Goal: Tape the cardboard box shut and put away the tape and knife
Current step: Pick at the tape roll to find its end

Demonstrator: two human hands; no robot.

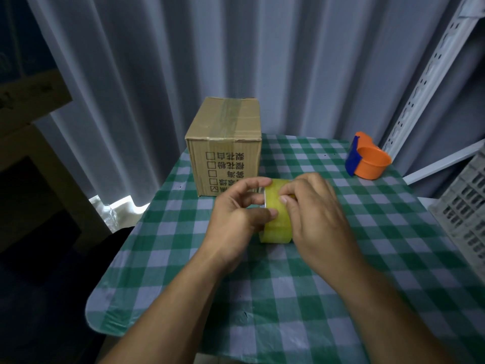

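Left hand: grips the tape roll from its left side, thumb low on the rim, fingers curled over the top edge.
Right hand: clasps the roll from the right, fingertips pressed on the outer tape surface; palm side hidden.
Roll: yellowish, translucent, upright on edge between both hands, above the tablecloth; core and right face covered by the hands; loose end not discernible.
Box: closed cardboard, at the far left corner of the table, beyond the hands; strip of tape along the top seam; printed characters and checkboxes on the near face, lowest row partly blocked by the left fingers.
Dispenser: orange with a blue front, far right of the table, well apart from the roll; blade not discernible.
Knife: none identifiable.
Crate: grey, slotted, cut off at the right edge.
Rack: perforated metal upright, top right, partly out of frame.
Curtain: pale folds behind the table.
Left side: dark, furniture hard to make out.
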